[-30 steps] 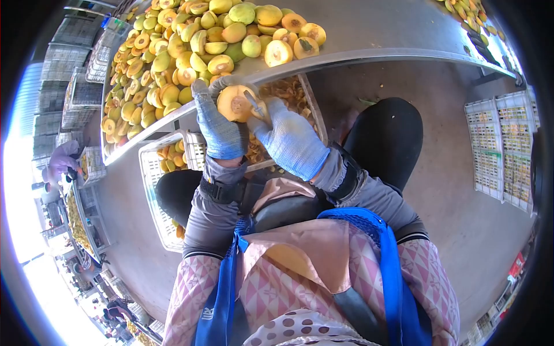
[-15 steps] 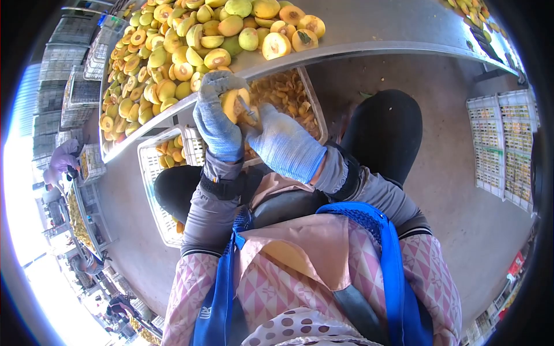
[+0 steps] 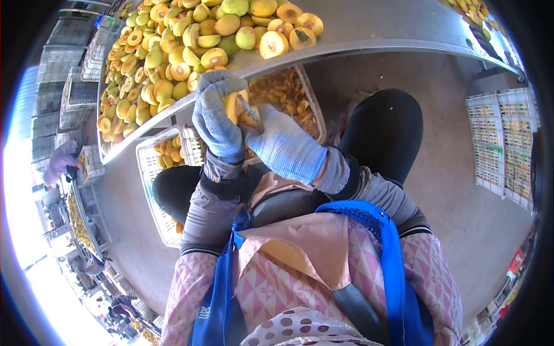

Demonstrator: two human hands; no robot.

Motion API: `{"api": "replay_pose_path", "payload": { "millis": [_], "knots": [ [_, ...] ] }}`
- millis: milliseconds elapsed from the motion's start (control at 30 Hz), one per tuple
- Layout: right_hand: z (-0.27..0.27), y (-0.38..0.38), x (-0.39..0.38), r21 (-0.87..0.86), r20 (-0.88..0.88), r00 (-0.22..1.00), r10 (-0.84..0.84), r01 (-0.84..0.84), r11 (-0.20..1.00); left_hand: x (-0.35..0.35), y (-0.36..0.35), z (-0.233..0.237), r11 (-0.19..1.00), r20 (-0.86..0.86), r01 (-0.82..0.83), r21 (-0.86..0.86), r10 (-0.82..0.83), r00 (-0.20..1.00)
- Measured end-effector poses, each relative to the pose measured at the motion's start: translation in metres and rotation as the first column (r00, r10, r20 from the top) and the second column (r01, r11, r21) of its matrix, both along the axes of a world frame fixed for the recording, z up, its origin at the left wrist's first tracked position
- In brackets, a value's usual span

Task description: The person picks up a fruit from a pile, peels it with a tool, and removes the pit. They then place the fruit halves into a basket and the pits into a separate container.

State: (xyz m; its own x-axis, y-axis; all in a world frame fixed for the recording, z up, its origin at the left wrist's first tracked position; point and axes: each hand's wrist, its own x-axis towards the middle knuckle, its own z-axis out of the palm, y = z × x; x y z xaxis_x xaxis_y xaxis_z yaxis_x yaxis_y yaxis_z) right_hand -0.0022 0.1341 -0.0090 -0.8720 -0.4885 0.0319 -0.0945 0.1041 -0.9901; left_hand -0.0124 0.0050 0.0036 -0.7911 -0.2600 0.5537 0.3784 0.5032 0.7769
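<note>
Yellow-fleshed fruit half point(image 3: 232, 108) is located in the gloved left hand point(image 3: 217, 118), fingers curled around it, in front of the metal table point(image 3: 369, 26). The gloved right hand point(image 3: 287, 141) is closed around a slim metal tool point(image 3: 247, 106), whose shaft lies against the fruit; the exact tool type cannot be determined. Cut fruit point(image 3: 173, 57) is heaped on the table. Below the table edge, a crate point(image 3: 312, 98) contains orange-brown scraps; a white slatted crate point(image 3: 151, 173), beside the left knee, contains fruit pieces.

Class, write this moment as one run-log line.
left hand: holds fruit | right hand: holds tool at fruit | table: fruit pile | bin: scraps
</note>
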Motion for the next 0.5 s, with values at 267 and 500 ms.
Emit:
{"api": "replay_pose_path", "payload": {
  "millis": [267, 500],
  "knots": [
    [-0.002, 0.002, 0.002, 0.063, -0.246, 0.969, 0.015, 0.001, 0.998, 0.005, 0.000, 0.004, 0.995, 0.046, -0.001, -0.105, 0.006, 0.999],
    [0.021, 0.007, -0.006, -0.170, 0.361, 0.928, 0.087, -0.027, 0.985, 0.001, 0.001, -0.009, 0.999, -0.079, 0.050, 0.003, -0.049, 0.996]
  ]
}}
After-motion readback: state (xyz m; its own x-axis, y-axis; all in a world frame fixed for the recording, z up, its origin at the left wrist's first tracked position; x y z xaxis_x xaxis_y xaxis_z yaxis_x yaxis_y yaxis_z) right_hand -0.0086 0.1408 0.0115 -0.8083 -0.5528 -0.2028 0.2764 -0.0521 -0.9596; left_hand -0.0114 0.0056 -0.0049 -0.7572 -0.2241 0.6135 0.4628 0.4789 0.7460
